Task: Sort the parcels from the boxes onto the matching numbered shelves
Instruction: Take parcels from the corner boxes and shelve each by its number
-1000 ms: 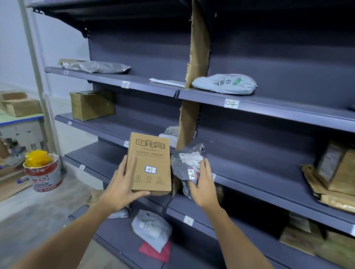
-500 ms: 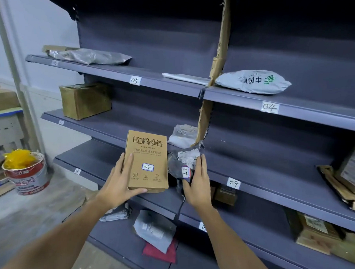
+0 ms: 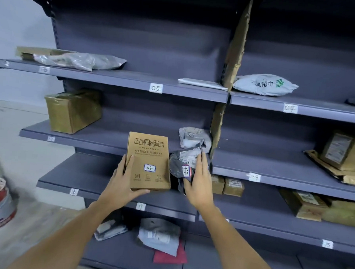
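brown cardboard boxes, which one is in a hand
The flat brown cardboard box stickered 07, held upright by the left hand; the others rest on shelves.

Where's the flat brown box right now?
The box is upright in the left hand, centre of the head view, just left of the dark grey bag the right hand holds.

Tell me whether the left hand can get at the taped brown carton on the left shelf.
Probably not yet: the left hand grips the flat 07 box, though nothing stands before the carton.
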